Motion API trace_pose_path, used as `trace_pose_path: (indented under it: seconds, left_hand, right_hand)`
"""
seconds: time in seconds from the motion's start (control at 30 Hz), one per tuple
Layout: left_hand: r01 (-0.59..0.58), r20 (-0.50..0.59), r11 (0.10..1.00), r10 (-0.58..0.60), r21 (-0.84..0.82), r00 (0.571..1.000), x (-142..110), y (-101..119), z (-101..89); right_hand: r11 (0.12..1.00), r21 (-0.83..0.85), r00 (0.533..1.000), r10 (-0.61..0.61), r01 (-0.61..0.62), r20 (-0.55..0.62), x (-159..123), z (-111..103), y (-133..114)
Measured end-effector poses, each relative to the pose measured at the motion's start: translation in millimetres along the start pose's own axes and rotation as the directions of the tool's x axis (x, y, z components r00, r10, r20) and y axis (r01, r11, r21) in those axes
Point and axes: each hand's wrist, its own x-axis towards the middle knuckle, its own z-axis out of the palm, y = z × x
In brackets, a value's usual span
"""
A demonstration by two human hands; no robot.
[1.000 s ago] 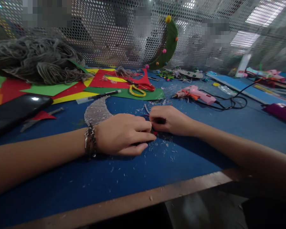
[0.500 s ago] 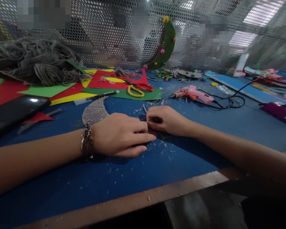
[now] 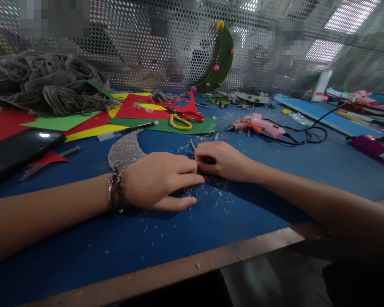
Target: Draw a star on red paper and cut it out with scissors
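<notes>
Meeting over a mostly hidden red piece [image 3: 205,177] on the blue desk [image 3: 179,234], left hand [image 3: 161,179] palm-down, fingers slightly parted, right hand [image 3: 219,161] curled, both grips unclear, one grey crescent [image 3: 124,149] alongside.

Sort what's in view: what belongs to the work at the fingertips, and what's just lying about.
Probably part of the work:
- red piece, mostly hidden by the left hand and right hand
- grey crescent
- yarn
- scissors
- glue gun

Apparently just lying about:
- phone
- purple object
</notes>
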Motion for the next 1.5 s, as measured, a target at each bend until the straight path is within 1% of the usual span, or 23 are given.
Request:
trace_pose_path:
  seconds: [0.2,0.3,0.37,0.43,0.53,0.63,0.67,0.7,0.73,0.77,0.8,0.83,0.87,0.9,0.93,1.0,1.07,1.2,1.27,1.33,1.43,1.5]
  left_hand:
    - [0.060,-0.006,0.993,-0.061,-0.100,0.998,-2,1,-0.6]
    - [0.094,0.036,0.994,-0.091,-0.061,0.995,-1,2,-1.8]
    - [0.084,0.068,0.996,-0.083,-0.019,0.994,0,2,-2.1]
    - [0.068,0.078,0.997,-0.066,-0.025,0.995,1,1,-1.7]
    - [0.055,0.052,0.997,-0.053,-0.049,0.997,1,0,-0.3]
    - [0.043,0.023,0.999,-0.042,-0.027,0.999,-1,1,0.0]
    - [0.049,-0.007,0.998,-0.049,-0.025,0.999,-2,2,-0.5]
    - [0.059,-0.067,0.998,-0.061,-0.029,0.996,-4,4,-1.4]
    - [0.072,-0.155,0.997,-0.076,-0.032,0.985,-7,5,-2.6]
    - [0.096,-0.264,0.995,-0.099,-0.024,0.960,-9,6,-4.1]
    - [0.121,-0.368,0.993,-0.114,-0.004,0.923,-11,7,-5.6]
    - [0.143,-0.449,0.989,-0.117,0.023,0.886,-12,8,-7.0]
    - [0.162,-0.487,0.986,-0.120,0.045,0.865,-14,8,-8.0]
    - [0.180,-0.490,0.982,-0.132,0.052,0.861,-14,7,-8.5]
    - [0.188,-0.464,0.981,-0.147,0.042,0.873,-14,6,-8.4]
    - [0.184,-0.372,0.983,-0.180,-0.024,0.911,-14,3,-6.4]
    - [0.191,-0.304,0.977,-0.213,-0.099,0.929,-13,2,-3.1]
    - [0.226,-0.282,0.957,-0.270,-0.181,0.921,-10,1,0.2]
    - [0.271,-0.252,0.939,-0.321,-0.212,0.913,-8,2,-1.4]
    - [0.332,-0.223,0.905,-0.393,-0.265,0.892,-6,1,-3.8]
    - [0.457,-0.170,0.814,-0.539,-0.359,0.825,-4,1,-5.9]
    - [0.519,-0.119,0.744,-0.613,-0.421,0.781,-4,0,-5.7]
  right_hand:
    - [1.000,-0.001,1.000,0.008,-0.008,0.000,0,1,2]
    - [1.000,0.012,1.000,0.002,-0.002,-0.003,0,1,2]
    - [1.000,0.008,1.000,-0.001,0.001,0.000,0,1,2]
    - [1.000,0.000,1.000,0.000,0.000,0.001,0,1,2]
    - [1.000,-0.005,1.000,0.003,-0.003,0.000,0,1,2]
    - [1.000,-0.003,1.000,0.014,-0.014,0.005,0,1,2]
    - [1.000,0.000,1.000,0.018,-0.018,0.009,0,1,2]
    - [1.000,0.003,1.000,0.022,-0.022,0.010,0,1,2]
    - [1.000,0.005,1.000,0.026,-0.026,0.007,0,1,2]
    - [1.000,0.007,1.000,0.027,-0.027,0.003,0,1,2]
    - [1.000,0.008,1.000,0.027,-0.027,-0.002,1,1,2]
    - [1.000,0.009,1.000,0.025,-0.025,-0.007,1,2,2]
    - [1.000,0.010,1.000,0.021,-0.020,-0.010,1,2,2]
    - [1.000,0.012,1.000,0.012,-0.012,-0.008,1,2,2]
    - [1.000,0.016,1.000,0.004,-0.004,-0.007,1,2,2]
    - [1.000,0.026,1.000,-0.002,0.002,-0.008,0,2,2]
    - [0.999,0.034,1.000,0.002,-0.002,-0.009,0,2,2]
    - [0.999,0.032,1.000,0.018,-0.018,-0.008,0,2,1]
    - [0.999,0.027,1.000,0.031,-0.031,-0.001,0,1,1]
    - [0.999,0.020,0.999,0.050,-0.051,0.004,0,1,0]
    - [0.997,0.011,0.997,0.078,-0.078,0.025,1,0,-1]
    - [0.996,0.012,0.996,0.088,-0.088,0.032,1,-1,-2]
